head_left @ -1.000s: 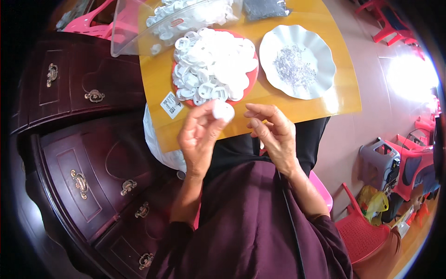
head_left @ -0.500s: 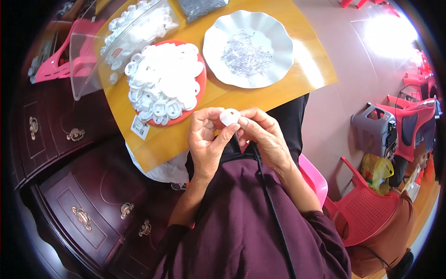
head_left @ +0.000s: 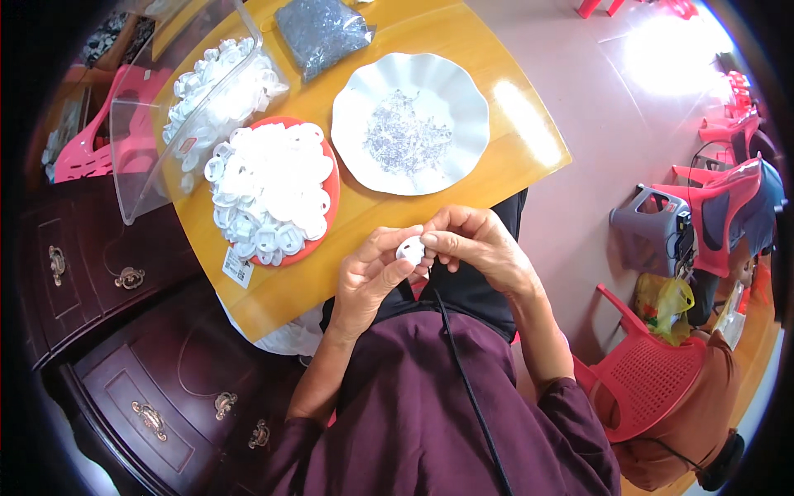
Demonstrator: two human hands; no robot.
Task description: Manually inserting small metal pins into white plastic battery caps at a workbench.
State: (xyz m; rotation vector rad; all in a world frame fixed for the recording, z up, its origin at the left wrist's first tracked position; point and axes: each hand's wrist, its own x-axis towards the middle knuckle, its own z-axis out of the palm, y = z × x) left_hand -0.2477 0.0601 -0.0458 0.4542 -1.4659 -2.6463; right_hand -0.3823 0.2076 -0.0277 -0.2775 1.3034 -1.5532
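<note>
Above my lap, a small white round plastic piece (head_left: 410, 250) with a dark slot sits pinched between the thumb and fingers of my left hand (head_left: 364, 285). My right hand (head_left: 486, 246) is closed in a pinch at the piece's right edge, its thumb touching it. Anything small between those right fingertips is too small to make out. Beyond my hands stands a white scalloped plate (head_left: 351, 124) bearing many tiny clear bits (head_left: 407, 132). To its left a red plate (head_left: 333, 186) is heaped with similar white round pieces (head_left: 269, 186).
A clear plastic bin (head_left: 136, 178) with more white pieces lies tilted at the yellow table's (head_left: 289, 310) left edge. Behind the plates is a bag of dark material (head_left: 322, 37). Dark drawers (head_left: 157, 405) stand left; a red chair (head_left: 653, 372) and grey stool (head_left: 649, 227) stand right.
The view has shifted, so the table and plates appear lower and further left. The white piece has turned so its slot shows more, and my right fingers have shifted on its edge.
</note>
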